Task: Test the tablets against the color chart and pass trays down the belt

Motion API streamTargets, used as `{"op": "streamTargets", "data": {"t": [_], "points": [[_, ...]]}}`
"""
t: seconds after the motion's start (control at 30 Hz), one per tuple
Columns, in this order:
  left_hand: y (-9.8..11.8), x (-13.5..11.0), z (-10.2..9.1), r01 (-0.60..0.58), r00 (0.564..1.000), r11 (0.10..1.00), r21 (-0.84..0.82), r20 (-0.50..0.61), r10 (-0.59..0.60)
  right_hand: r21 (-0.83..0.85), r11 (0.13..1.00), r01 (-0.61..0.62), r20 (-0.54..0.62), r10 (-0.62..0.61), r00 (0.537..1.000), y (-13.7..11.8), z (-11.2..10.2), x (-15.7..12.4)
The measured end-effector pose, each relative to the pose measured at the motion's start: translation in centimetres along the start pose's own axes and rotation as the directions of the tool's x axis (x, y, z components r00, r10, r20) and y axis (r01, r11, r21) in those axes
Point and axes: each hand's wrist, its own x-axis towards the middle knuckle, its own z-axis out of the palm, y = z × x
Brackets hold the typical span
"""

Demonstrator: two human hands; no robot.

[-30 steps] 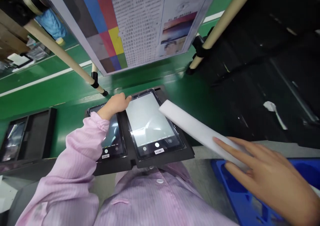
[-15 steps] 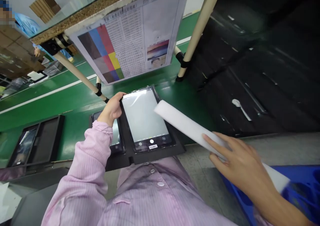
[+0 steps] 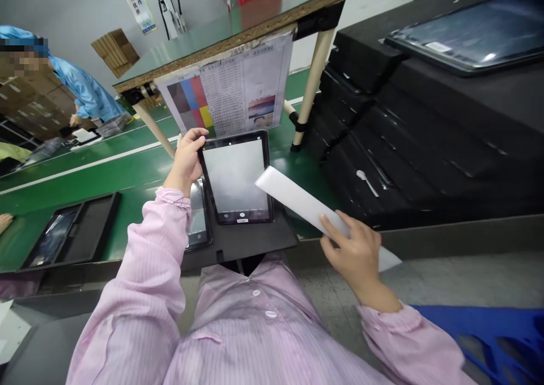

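Observation:
My left hand grips the top left corner of a black tablet with a pale lit screen, tilting it up off a black foam tray. A second tablet lies in the tray's left slot, partly hidden by my pink sleeve. My right hand holds a white foam sheet whose far end reaches over the tray's right edge, next to the raised tablet.
A colour test chart hangs from a small table ahead. Another black tray with a tablet sits left on the green belt. Stacked black trays fill the right. A blue bin is lower right. A person in blue works far left.
My left hand has lifted the right tablet's far end up out of the tray. My right hand with the white sheet has drawn in toward me. The view has tilted upward.

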Motion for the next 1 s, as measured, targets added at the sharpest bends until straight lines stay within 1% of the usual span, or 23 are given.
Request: {"op": "streamTargets", "data": {"t": [0.1,0.23,0.33,0.43,0.5,0.6,0.77,0.93,1.0], "points": [[0.0,0.1,-0.1,0.007,1.000,1.000,0.006,-0.025,-0.007,-0.017,1.000,0.001,0.020,0.000,1.000,0.0,0.1,-0.2],[-0.2,0.4,-0.1,-0.004,0.999,0.999,0.048,-0.037,0.006,-0.055,0.998,-0.042,0.100,0.047,0.994,0.2,-0.5,-0.5],[-0.5,0.8,-0.1,-0.012,0.999,0.999,0.038,-0.030,0.013,-0.062,0.994,-0.088,0.141,0.096,0.985,0.6,-1.4,-0.3],[-0.8,1.1,-0.2,-0.021,0.999,1.000,0.017,-0.024,0.022,-0.077,0.995,-0.055,0.184,0.069,0.980,1.1,-2.8,0.3],[-1.1,1.3,-0.2,-0.029,0.999,1.000,0.009,-0.020,0.029,-0.102,0.995,-0.022,0.185,0.041,0.982,1.4,-3.9,0.9],[-1.3,1.7,-0.3,-0.038,0.999,0.999,-0.026,0.005,0.038,-0.133,0.991,-0.014,0.155,0.034,0.987,1.7,-5.0,1.7],[-1.6,2.0,-0.3,-0.031,0.999,0.997,-0.074,0.015,0.033,-0.157,0.988,-0.001,0.151,0.025,0.988,2.1,-5.8,2.9],[-1.8,2.2,-0.5,-0.012,1.000,0.994,-0.108,0.011,0.013,-0.154,0.986,-0.060,0.185,0.089,0.979,2.0,-6.3,3.5],[-1.9,2.3,-0.6,-0.007,1.000,0.993,-0.118,0.015,0.009,-0.163,0.984,-0.071,0.219,0.106,0.970,1.9,-6.4,3.6]]}}
